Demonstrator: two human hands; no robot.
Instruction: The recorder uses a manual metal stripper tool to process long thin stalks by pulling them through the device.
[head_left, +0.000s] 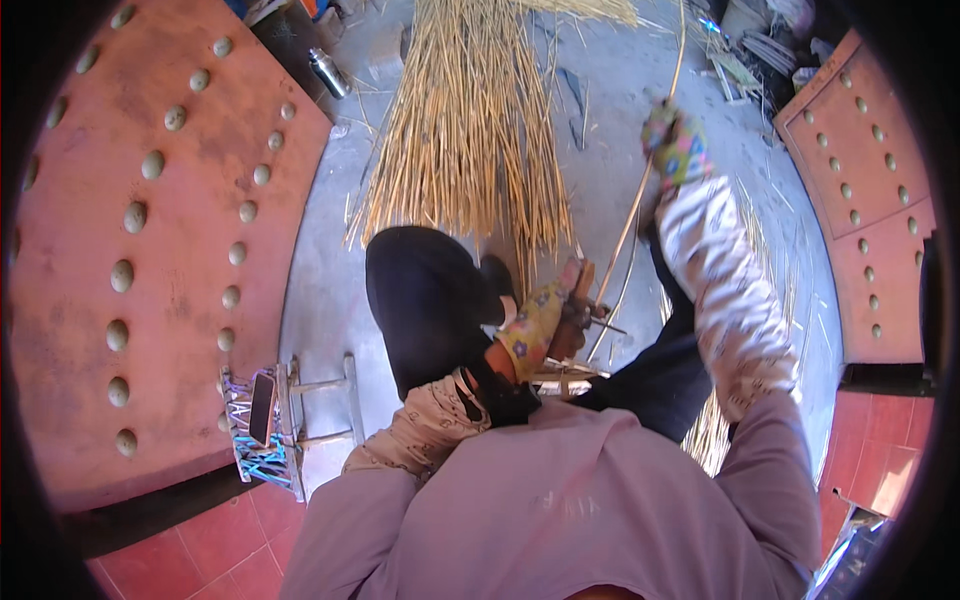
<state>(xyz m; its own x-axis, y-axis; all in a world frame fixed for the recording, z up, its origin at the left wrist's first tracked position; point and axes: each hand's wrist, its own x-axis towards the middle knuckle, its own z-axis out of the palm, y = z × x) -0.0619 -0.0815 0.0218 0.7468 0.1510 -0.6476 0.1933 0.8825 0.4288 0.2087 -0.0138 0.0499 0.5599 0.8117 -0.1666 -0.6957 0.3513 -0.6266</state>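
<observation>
My right hand (pixel 680 148), in a flowered glove and slightly blurred, is raised at the upper right, closed around a long thin straw-coloured stalk (pixel 634 215). The stalk slants down to my left hand (pixel 537 325), which sits between my knees in a yellow flowered glove. Its fingers are closed at a small brown wooden piece (pixel 584 281) with dark metal parts beside it; the exact grip is hidden. Just ahead of my knees a large bundle of dry stalks (pixel 465 160) lies on the floor, its cut ends toward me.
At left stands a small stool with a woven seat (pixel 262 460), a phone (pixel 261 408) on it. Studded red doors (pixel 180 230) flank me on both sides. A metal flask (pixel 328 73) is beyond the left door. Loose stalks (pixel 708 435) lie by my right leg, clutter (pixel 760 50) far right.
</observation>
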